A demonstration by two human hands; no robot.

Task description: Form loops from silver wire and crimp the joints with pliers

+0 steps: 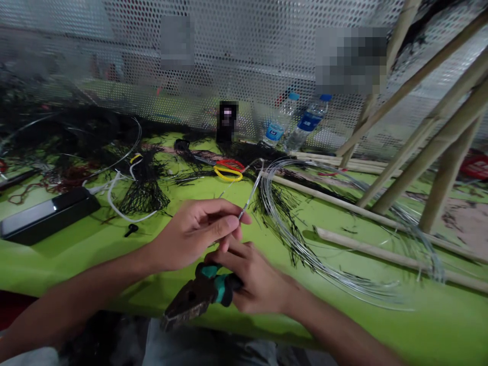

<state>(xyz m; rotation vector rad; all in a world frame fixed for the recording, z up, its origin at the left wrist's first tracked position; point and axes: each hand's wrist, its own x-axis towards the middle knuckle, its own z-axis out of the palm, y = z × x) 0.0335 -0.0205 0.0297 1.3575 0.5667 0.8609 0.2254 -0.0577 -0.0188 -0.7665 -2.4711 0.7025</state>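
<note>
Between the thumb and fingers of my left hand (200, 231) is a bent, silvery wire (252, 192), twisted near the fingertips and rising to a kink above them. My right hand (253, 277) is wrapped round the handles of a pair of pliers (200, 295) with black and green grips. Their dark, worn jaws point down and to the left, away from the wire. The right fingertips come up close under the left ones; whether they also touch the wire is hidden. To the right lies a large coil of wire (280, 231).
Bamboo poles (419, 162) lean at the right, and thinner sticks (366, 249) lie on the green table (125, 269). Two water bottles (305, 124) stand by the perforated metal panel (244, 56). Black netting (143, 193) and a dark box (49, 213) lie at the left.
</note>
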